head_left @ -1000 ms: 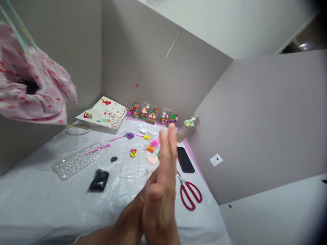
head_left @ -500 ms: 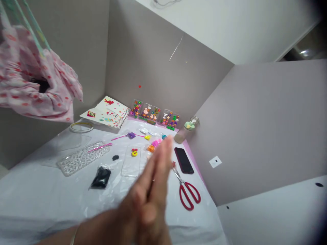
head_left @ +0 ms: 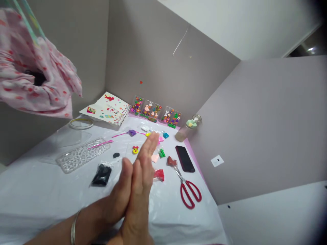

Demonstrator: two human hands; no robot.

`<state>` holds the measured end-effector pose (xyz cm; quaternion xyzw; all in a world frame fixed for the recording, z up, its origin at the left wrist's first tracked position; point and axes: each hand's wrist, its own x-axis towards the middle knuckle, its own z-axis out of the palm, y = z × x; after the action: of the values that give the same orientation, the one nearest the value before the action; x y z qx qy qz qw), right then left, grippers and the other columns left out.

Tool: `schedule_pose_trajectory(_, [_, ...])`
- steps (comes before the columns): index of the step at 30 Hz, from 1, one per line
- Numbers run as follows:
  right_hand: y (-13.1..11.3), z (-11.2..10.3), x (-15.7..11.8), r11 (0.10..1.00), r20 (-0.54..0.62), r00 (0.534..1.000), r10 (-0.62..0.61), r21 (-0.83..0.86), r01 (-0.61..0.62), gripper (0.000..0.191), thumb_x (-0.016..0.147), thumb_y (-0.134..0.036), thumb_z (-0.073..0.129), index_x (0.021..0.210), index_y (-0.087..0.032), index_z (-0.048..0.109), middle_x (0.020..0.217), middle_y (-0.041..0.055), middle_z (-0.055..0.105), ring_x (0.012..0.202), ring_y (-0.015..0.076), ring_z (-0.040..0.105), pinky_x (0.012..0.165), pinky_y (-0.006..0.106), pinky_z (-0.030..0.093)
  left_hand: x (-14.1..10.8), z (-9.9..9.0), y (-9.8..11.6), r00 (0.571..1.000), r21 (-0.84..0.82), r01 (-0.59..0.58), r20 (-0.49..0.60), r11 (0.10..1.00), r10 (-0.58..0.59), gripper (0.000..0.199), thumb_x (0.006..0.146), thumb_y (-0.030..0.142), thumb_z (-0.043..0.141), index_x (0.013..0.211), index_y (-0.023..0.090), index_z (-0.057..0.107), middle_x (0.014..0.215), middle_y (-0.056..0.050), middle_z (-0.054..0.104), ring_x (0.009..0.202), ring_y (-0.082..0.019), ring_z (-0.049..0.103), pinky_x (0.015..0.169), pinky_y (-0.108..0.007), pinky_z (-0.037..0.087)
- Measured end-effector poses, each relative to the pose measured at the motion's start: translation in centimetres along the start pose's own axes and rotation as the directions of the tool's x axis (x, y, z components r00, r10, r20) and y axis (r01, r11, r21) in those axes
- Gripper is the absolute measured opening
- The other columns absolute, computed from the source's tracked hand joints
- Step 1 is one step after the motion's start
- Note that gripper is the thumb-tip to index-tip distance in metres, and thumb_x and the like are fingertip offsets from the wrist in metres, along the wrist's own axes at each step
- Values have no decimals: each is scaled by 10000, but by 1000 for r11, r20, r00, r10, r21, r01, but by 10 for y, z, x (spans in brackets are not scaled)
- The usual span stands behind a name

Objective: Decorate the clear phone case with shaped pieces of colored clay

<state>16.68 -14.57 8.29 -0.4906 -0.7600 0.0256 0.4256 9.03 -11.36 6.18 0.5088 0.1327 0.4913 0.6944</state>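
My left hand (head_left: 119, 200), with a bangle at its wrist, lies palm to palm against my right hand (head_left: 141, 189) above the table. The fingers are straight and held together; whatever lies between the palms is hidden. Behind them, a yellow face with red ears (head_left: 135, 150) sits on a clear phone case, partly covered by my hands. To the left are a small black clay lump (head_left: 116, 155) and a black clay packet (head_left: 101, 175). A red packet (head_left: 159, 175) shows just right of my fingers, with a green piece (head_left: 162, 153) farther back.
Red-handled scissors (head_left: 187, 190) and a phone (head_left: 185, 159) lie at right. A textured clear tray (head_left: 81, 154) bears a pink tool (head_left: 100, 145). Decorated cases (head_left: 167, 115) and a bottle (head_left: 186, 130) stand at the back. Pink spotted fabric (head_left: 38, 71) hangs upper left.
My joined hands have shifted left and turned against each other, the right one sliding along the left. The red packet and green piece have come into sight.
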Motion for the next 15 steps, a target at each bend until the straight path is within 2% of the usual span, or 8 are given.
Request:
schedule_pose_trajectory(2, [4, 1, 0, 1000, 7, 1000, 7, 26, -7, 1015, 875, -841, 524, 1684, -316, 205, 1676, 126, 380, 1588, 447, 249, 1179, 669, 383, 0, -1, 3, 1000, -9, 15, 5, 1000, -15, 839, 933, 870, 264, 1635, 417, 342, 1730, 76, 320, 1628, -297, -70, 1341, -474, 79])
schedule_pose_trajectory(3, [11, -3, 5, 999, -39, 999, 33, 37, -32, 992, 895, -847, 471, 1680, -292, 229, 1668, 149, 384, 1586, 461, 237, 1161, 689, 380, -4, 1, 2, 999, -8, 27, 21, 1000, -27, 821, 953, 852, 237, 1631, 406, 362, 1729, 67, 322, 1631, -292, -49, 1340, -474, 60])
schedule_pose_trajectory(5, [27, -18, 18, 990, -146, 979, 140, 56, -133, 906, 969, -824, 253, 1684, -270, 211, 1674, 163, 359, 1600, 436, 205, 1146, 693, 379, -19, 8, -5, 993, 23, 85, 83, 996, -87, 738, 1018, 768, 251, 1646, 389, 331, 1754, 66, 247, 1636, -270, -42, 1333, -463, -24])
schedule_pose_trajectory(6, [35, -24, 23, 986, -179, 970, 165, 65, -156, 897, 979, -810, 122, 1688, -264, 195, 1675, 168, 351, 1603, 422, 205, 1135, 687, 393, -27, 11, -9, 991, 24, 93, 94, 995, -95, 733, 1015, 759, 328, 1649, 390, 322, 1757, 70, 228, 1637, -273, -38, 1328, -462, -46])
schedule_pose_trajectory(8, [42, -27, 25, 983, -205, 962, 182, 67, -172, 928, 963, -799, -6, 1693, -256, 173, 1681, 172, 337, 1605, 413, 205, 1128, 681, 402, -36, 12, -15, 983, -11, 156, 96, 988, -154, 664, 1055, 695, 307, 1642, 388, 342, 1762, 85, 196, 1639, -269, -30, 1320, -469, -63])
schedule_pose_trajectory(10, [37, -14, 14, 991, -169, 977, 133, 35, -129, 947, 948, -827, 20, 1696, -264, 158, 1700, 161, 310, 1602, 419, 216, 1156, 685, 374, -32, 7, -18, 977, -71, 202, 79, 977, -197, 642, 1077, 660, 252, 1639, 368, 360, 1767, 83, 173, 1638, -267, -35, 1324, -466, -37])
schedule_pose_trajectory(13, [25, 12, -11, 999, -78, 997, -28, 21, 30, 991, 892, -911, 159, 1694, -328, 144, 1724, 116, 286, 1591, 419, 258, 1217, 681, 304, -13, -2, -18, 983, -147, 182, 54, 972, -175, 748, 1030, 749, 245, 1648, 339, 344, 1761, 43, 227, 1633, -283, -49, 1331, -469, 9])
schedule_pose_trajectory(15, [26, 16, -19, 999, -87, 996, -22, 28, 24, 1017, 873, -928, 165, 1694, -328, 138, 1743, 105, 239, 1610, 412, 203, 1235, 684, 267, -8, -2, -21, 986, -187, 159, 77, 970, -147, 784, 1012, 773, 264, 1660, 334, 311, 1760, 34, 234, 1632, -277, -79, 1327, -475, -29])
